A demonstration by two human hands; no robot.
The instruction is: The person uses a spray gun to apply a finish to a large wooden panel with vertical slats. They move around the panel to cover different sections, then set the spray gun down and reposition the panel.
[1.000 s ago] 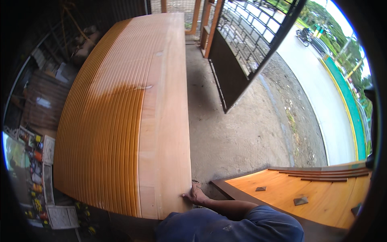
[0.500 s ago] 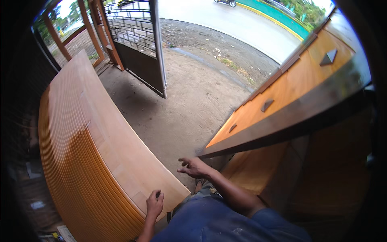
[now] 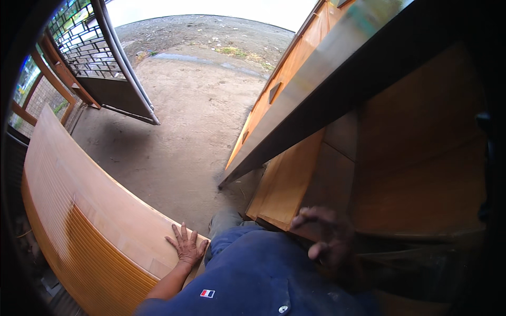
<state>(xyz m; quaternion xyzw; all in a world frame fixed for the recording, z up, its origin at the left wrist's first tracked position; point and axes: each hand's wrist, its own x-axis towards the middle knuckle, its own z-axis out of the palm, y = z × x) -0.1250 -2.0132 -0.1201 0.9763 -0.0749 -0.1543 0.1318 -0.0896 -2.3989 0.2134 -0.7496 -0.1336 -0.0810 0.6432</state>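
Note:
A long wooden panel [image 3: 95,192] lies at my left, one side grooved in narrow ribs, the other a smooth pale strip. My left hand [image 3: 187,247] rests on the near end of that strip, palm down with the fingers spread. At the lower right, in shadow, my right hand [image 3: 329,239] is raised, its thumb and fingers curved apart. Nothing shows between them, though the hand is dim and slightly blurred. It is nearest to an orange-brown wooden piece [image 3: 287,184] standing low beside my legs.
A tall orange wooden door [image 3: 266,105] with raised pyramid-shaped studs and a thick dark edge slants along the right. Ahead, a metal gate [image 3: 113,97] with a lattice top stands open on the concrete floor [image 3: 174,116]. Gravel [image 3: 200,34] and a pale road lie beyond.
My view has turned to the right. My left hand has come down flat on the panel with spread fingers. My right hand has swung right, away from the gap between panel and door.

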